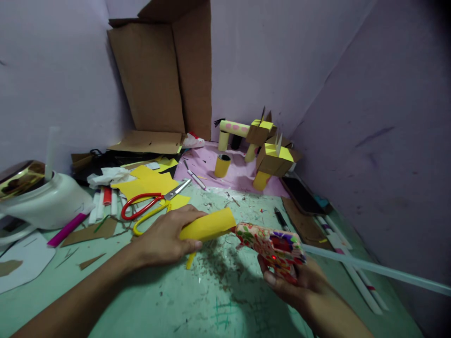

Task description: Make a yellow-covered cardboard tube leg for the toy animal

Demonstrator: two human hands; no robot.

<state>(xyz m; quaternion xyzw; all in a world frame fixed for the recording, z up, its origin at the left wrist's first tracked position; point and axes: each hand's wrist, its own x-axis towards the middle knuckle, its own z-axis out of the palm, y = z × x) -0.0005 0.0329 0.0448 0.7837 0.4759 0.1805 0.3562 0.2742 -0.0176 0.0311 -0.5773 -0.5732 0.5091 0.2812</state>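
My left hand (165, 237) is wrapped round a yellow paper tube (211, 224), held slantwise above the green table. A thin yellow strip hangs below the tube. In my right hand (299, 281) is a hot glue gun (269, 244) with a flowery covering and a small red light. Its nozzle points left and meets or nearly meets the tube's right end; I cannot tell whether they touch. A long translucent glue stick (380, 267) runs out of the gun's back to the right. Scissors (158, 202) with red and yellow handles lie beyond my left hand.
Cardboard animal figures (273, 159) with yellow tops and a short yellow tube (222, 165) stand on pink paper (200, 159). A phone (305, 195) and white sticks (359, 281) lie right. Yellow paper scraps (144, 183), markers (105, 204) and a white pot (59, 199) are left.
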